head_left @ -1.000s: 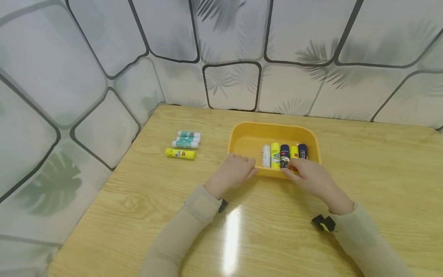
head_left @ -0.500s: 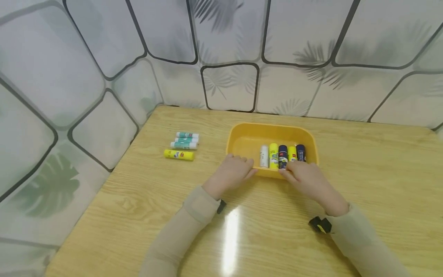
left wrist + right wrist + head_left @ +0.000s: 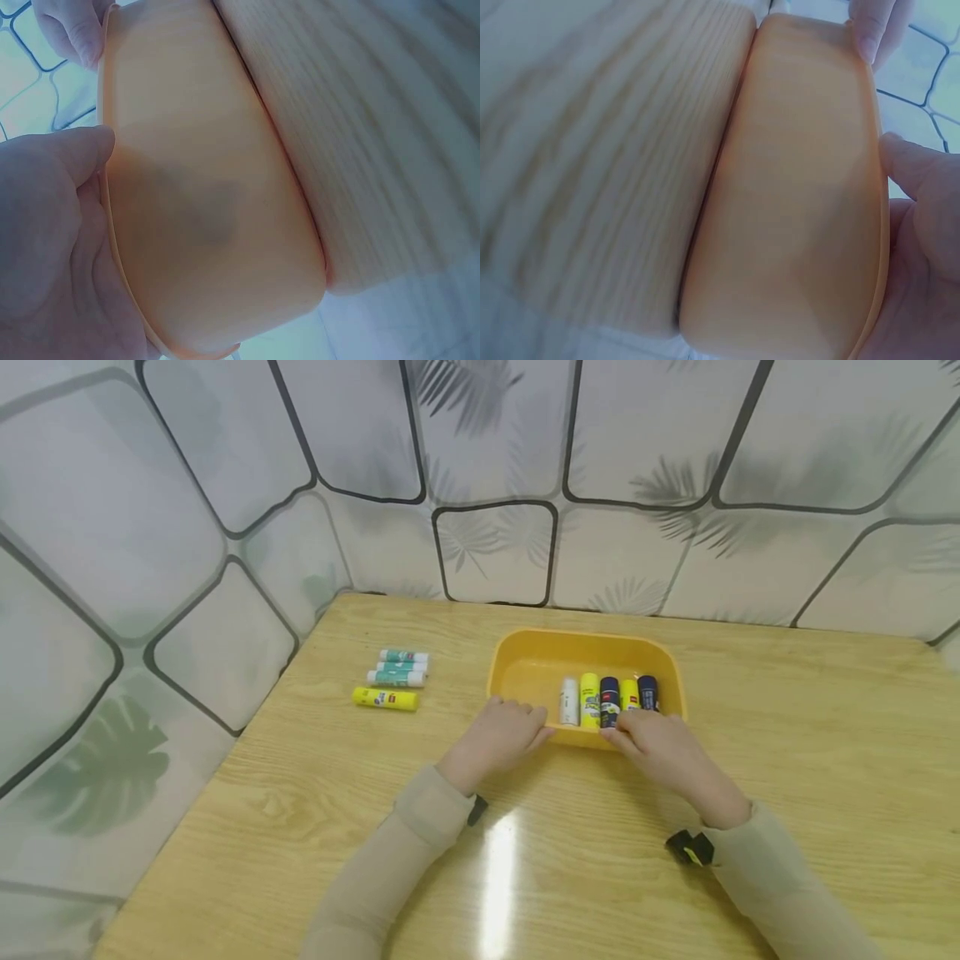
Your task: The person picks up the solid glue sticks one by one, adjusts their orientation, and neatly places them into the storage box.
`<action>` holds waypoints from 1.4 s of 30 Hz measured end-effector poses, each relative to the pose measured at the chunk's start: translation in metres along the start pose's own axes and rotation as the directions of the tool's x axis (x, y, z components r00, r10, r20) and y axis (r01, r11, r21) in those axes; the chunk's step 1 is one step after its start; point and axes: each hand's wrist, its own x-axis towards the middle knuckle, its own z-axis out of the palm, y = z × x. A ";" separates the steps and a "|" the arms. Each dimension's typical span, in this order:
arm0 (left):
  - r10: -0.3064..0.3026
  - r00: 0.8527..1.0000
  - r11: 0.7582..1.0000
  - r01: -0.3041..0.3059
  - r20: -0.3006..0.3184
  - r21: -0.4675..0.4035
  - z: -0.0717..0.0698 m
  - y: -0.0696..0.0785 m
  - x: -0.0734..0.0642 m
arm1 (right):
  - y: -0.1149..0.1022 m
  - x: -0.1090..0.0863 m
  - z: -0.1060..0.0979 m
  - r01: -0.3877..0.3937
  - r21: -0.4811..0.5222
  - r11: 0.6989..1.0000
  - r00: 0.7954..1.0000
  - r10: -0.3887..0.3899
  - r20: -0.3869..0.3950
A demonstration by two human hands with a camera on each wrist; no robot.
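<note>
A yellow-orange plastic bin [image 3: 517, 672] stands on the wooden table, and both hands hold its near rim. My left hand [image 3: 501, 731] grips the rim's left part, thumb on the outer wall and fingers over the edge. Toward the right, my right hand [image 3: 660, 743] grips the same rim, its thumb [image 3: 904, 161] at the lip in the right wrist view. Inside, a row of glue sticks leans at the near wall: a white one [image 3: 569, 702], a yellow one [image 3: 590, 700], a navy one [image 3: 609, 702], then another yellow and another navy, partly hidden by my right hand.
Left of the bin, small green-and-white glue sticks [image 3: 397, 678] lie side by side, with a larger yellow glue stick [image 3: 386, 698] just in front of them. A patterned wall covering [image 3: 495, 556] rises behind the table [image 3: 810, 718] and along its left side.
My right hand's fingers have lowered over the bin's near rim and closed on it. The left hand keeps its grip. The whole head view has shifted slightly.
</note>
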 end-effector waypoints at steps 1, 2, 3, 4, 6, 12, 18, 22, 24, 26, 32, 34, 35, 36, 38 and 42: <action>-0.001 1.000 1.000 0.001 0.000 -0.001 0.000 0.000 0.000 | 0.000 0.000 0.000 -0.001 0.005 1.000 1.000 0.001 0.002; -0.001 1.000 1.000 0.001 0.000 -0.003 0.000 0.000 0.000 | 0.000 0.000 0.000 -0.001 0.006 1.000 1.000 0.001 0.002; -0.002 1.000 1.000 0.002 0.000 -0.004 0.000 0.000 0.000 | 0.000 0.000 0.000 -0.003 0.010 1.000 1.000 0.003 0.003; -0.003 1.000 1.000 0.003 0.000 -0.005 0.001 0.000 -0.001 | 0.000 0.000 0.000 -0.004 0.014 1.000 1.000 0.004 0.004; -0.004 1.000 1.000 0.004 -0.003 -0.006 0.001 -0.001 -0.001 | -0.001 0.001 0.000 -0.009 0.021 1.000 1.000 0.009 0.004; 0.004 1.000 1.000 -0.004 -0.020 0.005 0.004 -0.002 0.000 | -0.001 0.001 0.000 -0.020 0.027 0.999 1.000 0.020 0.000; 0.007 1.000 1.000 -0.007 -0.023 0.009 0.004 -0.002 0.000 | -0.001 0.001 0.001 -0.030 0.036 0.999 1.000 0.030 0.006; 0.004 1.000 1.000 -0.004 -0.021 0.010 0.003 -0.002 0.000 | -0.001 0.002 0.001 -0.031 0.039 0.999 1.000 0.031 0.003; 0.005 1.000 1.000 -0.005 -0.022 0.009 0.003 -0.002 0.000 | -0.001 0.002 0.001 -0.030 0.035 0.999 1.000 0.030 0.002; 0.007 1.000 1.000 -0.006 -0.023 0.012 0.003 -0.002 0.000 | -0.002 0.002 0.001 -0.029 0.029 0.999 1.000 0.029 0.002; 0.016 0.999 0.999 -0.015 -0.038 0.030 0.004 -0.003 0.001 | -0.002 0.002 -0.001 -0.022 0.005 1.000 1.000 0.022 0.013; 0.019 0.999 0.999 -0.018 -0.040 0.031 0.005 -0.003 0.001 | -0.002 0.002 -0.001 -0.021 -0.005 1.000 0.999 0.021 0.024; 0.021 0.999 0.999 -0.019 -0.041 0.031 0.005 -0.002 0.001 | -0.002 0.002 -0.001 -0.021 -0.011 1.000 0.999 0.021 0.031; 0.022 0.999 0.999 -0.021 -0.042 0.033 0.004 -0.002 0.001 | -0.002 0.002 -0.002 -0.021 -0.015 1.000 0.999 0.021 0.036; 0.022 0.999 0.999 -0.021 -0.040 0.033 0.004 -0.002 0.001 | -0.002 0.002 -0.002 -0.019 -0.023 1.000 0.999 0.020 0.045; 0.021 0.999 0.999 -0.019 -0.032 0.036 0.003 -0.002 0.001 | -0.002 0.002 -0.003 -0.013 -0.017 1.000 0.999 0.014 0.050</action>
